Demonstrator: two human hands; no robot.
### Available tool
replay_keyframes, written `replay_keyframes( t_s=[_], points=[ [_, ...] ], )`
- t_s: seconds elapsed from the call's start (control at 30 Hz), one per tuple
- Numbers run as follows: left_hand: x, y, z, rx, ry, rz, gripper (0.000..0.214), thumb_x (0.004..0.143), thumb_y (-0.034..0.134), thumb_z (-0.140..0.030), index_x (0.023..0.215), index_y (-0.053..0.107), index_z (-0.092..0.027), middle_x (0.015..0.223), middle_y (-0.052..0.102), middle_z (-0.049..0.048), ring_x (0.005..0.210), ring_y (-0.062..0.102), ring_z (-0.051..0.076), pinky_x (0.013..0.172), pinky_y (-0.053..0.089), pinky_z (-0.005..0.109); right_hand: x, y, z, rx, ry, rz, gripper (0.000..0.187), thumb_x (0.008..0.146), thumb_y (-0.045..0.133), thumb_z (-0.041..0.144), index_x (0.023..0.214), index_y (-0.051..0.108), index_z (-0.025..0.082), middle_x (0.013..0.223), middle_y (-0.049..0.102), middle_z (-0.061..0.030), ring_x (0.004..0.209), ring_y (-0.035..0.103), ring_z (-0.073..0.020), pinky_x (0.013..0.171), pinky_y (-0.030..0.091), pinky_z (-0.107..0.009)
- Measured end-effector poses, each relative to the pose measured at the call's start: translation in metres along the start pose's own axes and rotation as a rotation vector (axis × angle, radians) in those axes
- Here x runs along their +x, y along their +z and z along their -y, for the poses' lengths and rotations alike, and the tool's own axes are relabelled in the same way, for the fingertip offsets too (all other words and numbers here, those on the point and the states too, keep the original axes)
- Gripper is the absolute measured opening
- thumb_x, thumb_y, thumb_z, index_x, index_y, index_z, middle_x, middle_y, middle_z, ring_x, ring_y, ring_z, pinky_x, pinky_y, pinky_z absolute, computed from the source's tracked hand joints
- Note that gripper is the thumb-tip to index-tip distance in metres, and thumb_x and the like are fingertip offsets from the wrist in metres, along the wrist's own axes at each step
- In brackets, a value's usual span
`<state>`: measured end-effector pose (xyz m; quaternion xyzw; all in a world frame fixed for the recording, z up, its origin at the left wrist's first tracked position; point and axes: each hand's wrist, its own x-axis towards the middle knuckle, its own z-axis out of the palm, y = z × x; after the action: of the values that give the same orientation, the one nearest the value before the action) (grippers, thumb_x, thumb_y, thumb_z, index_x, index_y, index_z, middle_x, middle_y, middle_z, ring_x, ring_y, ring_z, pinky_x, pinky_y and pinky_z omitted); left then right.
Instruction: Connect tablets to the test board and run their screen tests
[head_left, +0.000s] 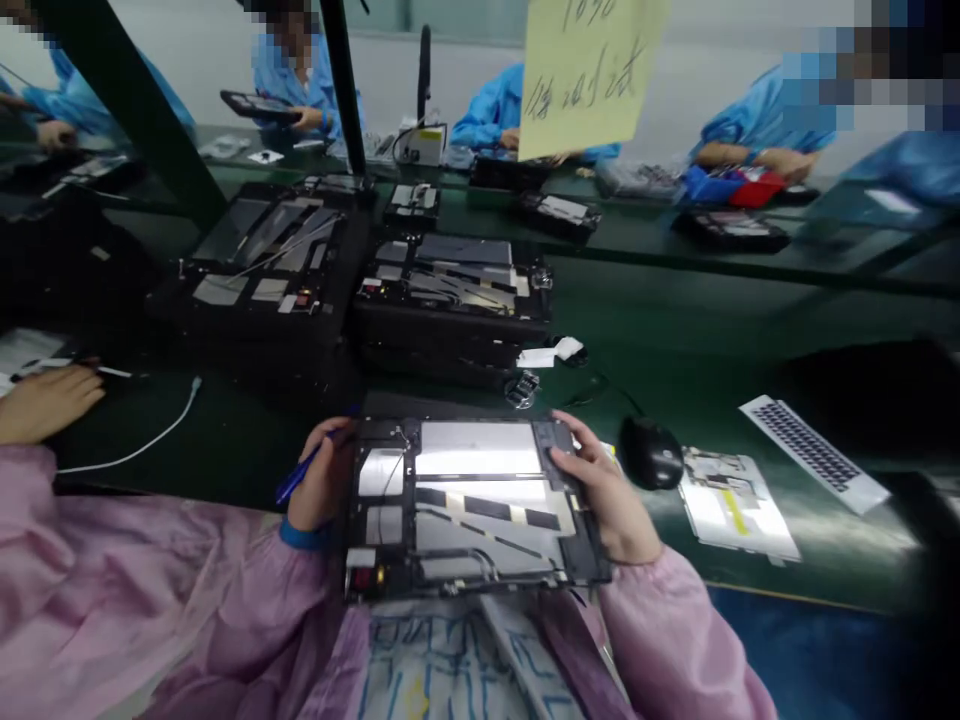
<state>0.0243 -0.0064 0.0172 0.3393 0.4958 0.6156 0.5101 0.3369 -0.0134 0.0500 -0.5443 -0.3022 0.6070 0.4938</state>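
An opened tablet (480,540), its black frame showing silver plates, cables and dark strips, is held level in front of my body. My left hand (319,475) grips its left edge and also has a blue pen (307,465) tucked between the fingers; a blue band circles that wrist. On the right edge, my right hand (611,490) is closed with the thumb on top and the other fingers behind. Beyond the tablet lie a small clear plastic piece (523,388) and a white paper scrap (551,353).
Stacks of similar opened tablets (454,275) stand at the back and left. To the right lie a black mouse (651,453), a metal plate (739,505) and a label sheet (814,452). A co-worker's hand (49,400) rests at the left near a white cable (161,435). A yellow note (589,80) hangs ahead.
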Motion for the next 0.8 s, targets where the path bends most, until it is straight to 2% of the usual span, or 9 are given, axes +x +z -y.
replay_keyframes(
  t_s=[0.07,0.17,0.23,0.3,0.37,0.43,0.53,0.67,0.8],
  points=[
    [-0.010,-0.005,-0.003,0.033,0.007,0.017,0.036,0.082,0.063,-0.049,0.103,0.055,-0.021,0.121,0.063,0.0111,0.097,0.067,0.023,0.088,0.053,0.039,0.000,0.006,-0.024,0.042,0.077,-0.018,0.068,0.062,0.079,0.038,0.123,0.051,0.030,0.101,0.070,-0.0018,0.074,0.069,-0.0211,0.063,0.059,-0.034],
    [-0.025,-0.017,-0.007,0.223,0.049,0.205,0.034,0.079,0.069,-0.038,0.103,0.054,-0.020,0.137,0.054,0.0163,0.125,0.054,0.028,0.107,0.040,0.045,0.005,0.014,-0.042,0.057,0.141,-0.008,0.069,0.064,0.078,0.039,0.125,0.047,0.031,0.100,0.069,-0.0020,0.073,0.069,-0.0216,0.063,0.059,-0.036],
    [-0.032,-0.027,-0.011,0.401,0.084,0.373,0.045,0.066,0.081,-0.030,0.103,0.056,-0.021,0.146,0.044,0.0175,0.138,0.039,0.032,0.114,0.030,0.049,0.010,0.017,-0.048,0.008,0.123,0.003,0.070,0.067,0.075,0.042,0.130,0.045,0.032,0.105,0.068,-0.0030,0.080,0.069,-0.0230,0.069,0.060,-0.039],
    [-0.036,-0.036,-0.013,0.583,0.115,0.474,0.055,0.052,0.088,-0.023,0.099,0.060,-0.022,0.150,0.038,0.0173,0.142,0.030,0.037,0.114,0.027,0.052,0.016,0.019,-0.054,-0.110,0.025,-0.016,0.069,0.072,0.070,0.045,0.134,0.043,0.029,0.115,0.065,-0.0055,0.095,0.067,-0.0248,0.083,0.057,-0.043],
    [-0.036,-0.042,-0.013,0.747,0.146,0.500,0.056,0.044,0.091,-0.022,0.092,0.062,-0.021,0.150,0.038,0.0193,0.142,0.028,0.041,0.113,0.029,0.055,0.020,0.019,-0.060,-0.307,-0.150,-0.075,0.066,0.077,0.064,0.048,0.136,0.043,0.025,0.126,0.058,-0.0093,0.114,0.058,-0.0265,0.100,0.048,-0.048],
    [-0.034,-0.045,-0.009,0.854,0.174,0.492,0.051,0.046,0.091,-0.027,0.087,0.062,-0.019,0.149,0.038,0.0226,0.140,0.030,0.042,0.110,0.033,0.057,0.021,0.019,-0.067,-0.549,-0.369,-0.109,0.065,0.081,0.059,0.049,0.137,0.043,0.020,0.137,0.047,-0.0140,0.129,0.045,-0.0283,0.111,0.036,-0.050],
    [-0.030,-0.047,-0.003,0.953,0.230,0.482,0.045,0.054,0.087,-0.034,0.083,0.057,-0.019,0.147,0.039,0.0259,0.137,0.037,0.041,0.105,0.040,0.055,0.016,0.021,-0.073,-0.886,-0.614,0.008,0.068,0.082,0.058,0.052,0.139,0.042,0.018,0.149,0.032,-0.0164,0.141,0.026,-0.0328,0.114,0.028,-0.055],
    [-0.028,-0.051,-0.003,1.074,0.290,0.494,0.038,0.063,0.082,-0.034,0.080,0.051,-0.021,0.142,0.046,0.0253,0.127,0.052,0.037,0.099,0.047,0.050,0.011,0.026,-0.074,-1.140,-0.695,0.102,0.068,0.076,0.066,0.058,0.129,0.054,0.019,0.148,0.033,-0.0161,0.142,0.015,-0.0412,0.111,0.027,-0.063],
    [-0.023,-0.048,-0.007,1.095,0.315,0.486,0.036,0.066,0.079,-0.034,0.081,0.049,-0.021,0.138,0.052,0.0225,0.123,0.055,0.035,0.098,0.047,0.049,0.015,0.028,-0.075,-1.146,-0.722,0.081,0.049,0.079,0.066,0.052,0.118,0.063,0.022,0.145,0.038,-0.0148,0.141,0.018,-0.0413,0.109,0.030,-0.064]
  ],
)
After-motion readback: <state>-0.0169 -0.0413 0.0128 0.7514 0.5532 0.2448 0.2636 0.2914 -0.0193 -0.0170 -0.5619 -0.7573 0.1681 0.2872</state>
